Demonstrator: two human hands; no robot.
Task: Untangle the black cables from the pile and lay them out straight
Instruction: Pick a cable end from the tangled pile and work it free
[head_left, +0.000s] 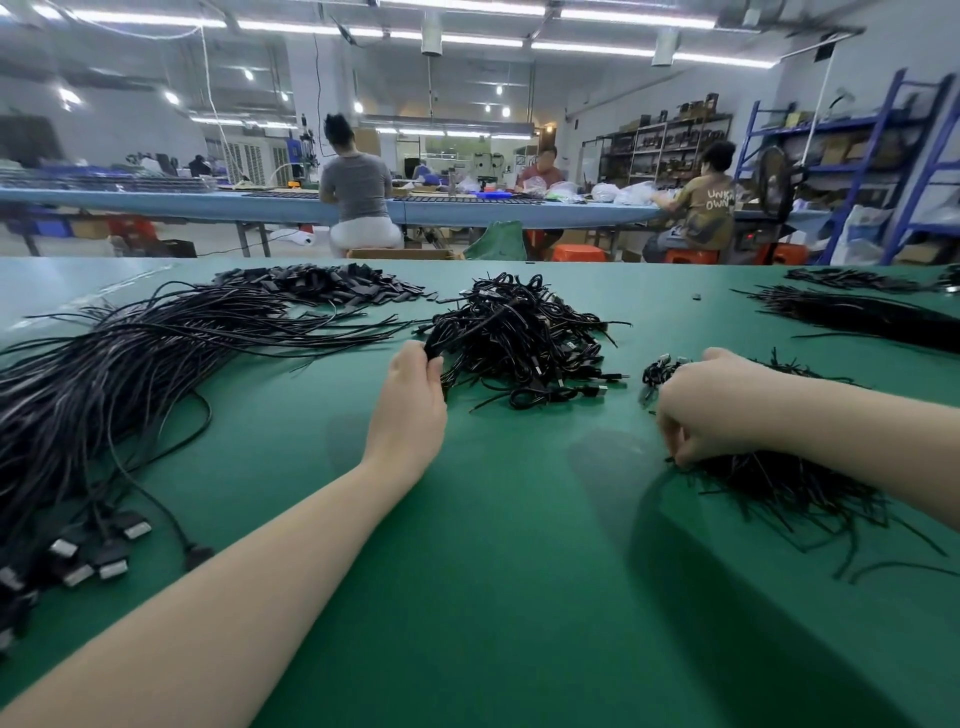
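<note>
A tangled pile of black cables (519, 338) lies on the green table (493, 545), a little past the middle. My left hand (410, 400) reaches to the pile's left edge and pinches a black cable there. My right hand (696, 410) is curled over a flat bundle of straightened black cables (779, 488) at the right, its fingertips gripping strands at the bundle's near-left end. A few plug ends (660, 369) stick out just beyond that hand.
A long sheaf of straight black cables (104, 384) with silver plugs (83, 556) fills the left side. A heap of small black parts (332, 283) lies at the back. More cable bundles (857, 312) sit far right. People work at a blue bench (208, 202) behind.
</note>
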